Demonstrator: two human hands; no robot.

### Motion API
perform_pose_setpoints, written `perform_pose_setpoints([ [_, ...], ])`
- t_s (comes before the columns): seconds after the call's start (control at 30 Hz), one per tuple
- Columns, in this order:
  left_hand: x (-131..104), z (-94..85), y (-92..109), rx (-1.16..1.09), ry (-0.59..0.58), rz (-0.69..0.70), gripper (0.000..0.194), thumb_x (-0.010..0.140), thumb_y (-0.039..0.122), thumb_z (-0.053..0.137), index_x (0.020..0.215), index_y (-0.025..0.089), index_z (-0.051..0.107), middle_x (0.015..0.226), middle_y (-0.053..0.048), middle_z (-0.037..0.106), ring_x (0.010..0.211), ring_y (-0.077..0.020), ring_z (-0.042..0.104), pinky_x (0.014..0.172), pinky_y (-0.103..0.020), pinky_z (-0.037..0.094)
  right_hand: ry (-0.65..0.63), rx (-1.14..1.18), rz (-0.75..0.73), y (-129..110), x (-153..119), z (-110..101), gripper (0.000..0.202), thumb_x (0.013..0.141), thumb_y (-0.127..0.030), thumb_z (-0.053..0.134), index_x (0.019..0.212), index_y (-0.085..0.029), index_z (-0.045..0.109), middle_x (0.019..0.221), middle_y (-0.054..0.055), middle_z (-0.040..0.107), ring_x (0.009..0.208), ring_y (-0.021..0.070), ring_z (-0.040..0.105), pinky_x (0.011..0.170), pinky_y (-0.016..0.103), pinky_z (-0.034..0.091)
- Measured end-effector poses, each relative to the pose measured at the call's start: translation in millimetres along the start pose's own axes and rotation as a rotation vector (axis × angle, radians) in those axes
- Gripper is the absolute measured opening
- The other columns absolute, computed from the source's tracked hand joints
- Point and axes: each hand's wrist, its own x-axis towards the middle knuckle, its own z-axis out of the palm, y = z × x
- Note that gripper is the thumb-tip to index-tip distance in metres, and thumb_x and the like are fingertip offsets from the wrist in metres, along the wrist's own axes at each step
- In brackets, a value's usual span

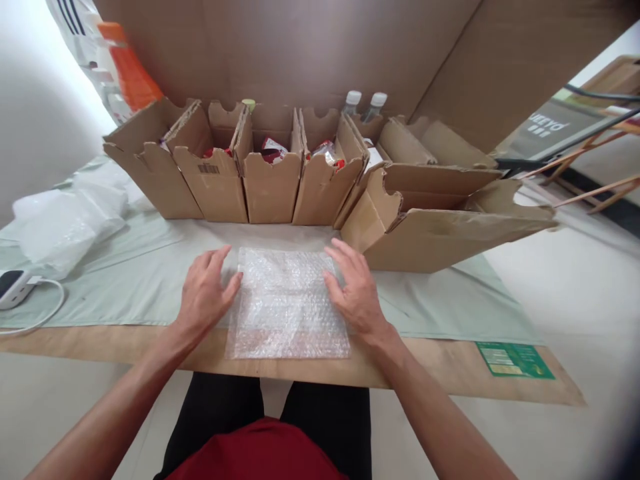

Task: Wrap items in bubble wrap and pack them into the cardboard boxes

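Note:
A clear bubble-wrap sheet or pouch [290,303] lies flat at the table's front edge, between my hands. My left hand [206,290] is at its left side, fingers apart and thumb at the edge of the wrap, holding nothing. At its right side my right hand [354,287] has its fingers spread, the fingertips over or touching the wrap's upper right edge; nothing is in it.
Behind the wrap stands a row of open cardboard boxes [270,190], some holding red packets. A wider box [450,233] stands right. Plastic bags [70,223] and a white charger [16,290] lie left; a green card [515,360] lies front right.

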Motion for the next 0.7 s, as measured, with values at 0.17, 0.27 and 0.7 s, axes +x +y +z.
perform_pose_setpoints([
  [0.17, -8.2, 23.5, 24.7, 0.075, -0.214, 0.407, 0.050, 0.102, 0.035, 0.044, 0.148, 0.018, 0.045, 0.159, -0.016, 0.044, 0.150, -0.0322, 0.035, 0.120, -0.052, 0.033, -0.353, -0.095, -0.150, -27.9, -2.4, 22.2, 0.056, 0.101, -0.030, 0.044, 0.156, -0.020, 0.040, 0.165, 0.009, 0.036, 0.154, 0.0270, 0.029, 0.122, 0.049, 0.031],
  [0.27, -5.7, 44.1, 22.4, 0.159, -0.360, 0.443, 0.063, 0.104, 0.052, 0.037, 0.154, 0.015, 0.036, 0.161, -0.018, 0.041, 0.153, -0.0329, 0.031, 0.125, -0.055, 0.022, -0.481, -0.132, -0.126, -27.6, 2.8, 39.7, 0.060, 0.100, -0.036, 0.047, 0.156, -0.016, 0.039, 0.165, 0.012, 0.035, 0.154, 0.0285, 0.028, 0.123, 0.050, 0.029],
  [0.7, -5.2, 42.3, 10.1, 0.195, -0.463, 0.499, 0.072, 0.099, 0.062, 0.041, 0.153, 0.014, 0.039, 0.165, -0.020, 0.032, 0.155, -0.0365, 0.024, 0.125, -0.059, 0.014, -0.429, -0.225, 0.018, -5.0, -29.4, 23.7, 0.064, 0.101, -0.047, 0.049, 0.154, -0.013, 0.043, 0.164, 0.019, 0.035, 0.154, 0.0326, 0.028, 0.123, 0.054, 0.027],
])
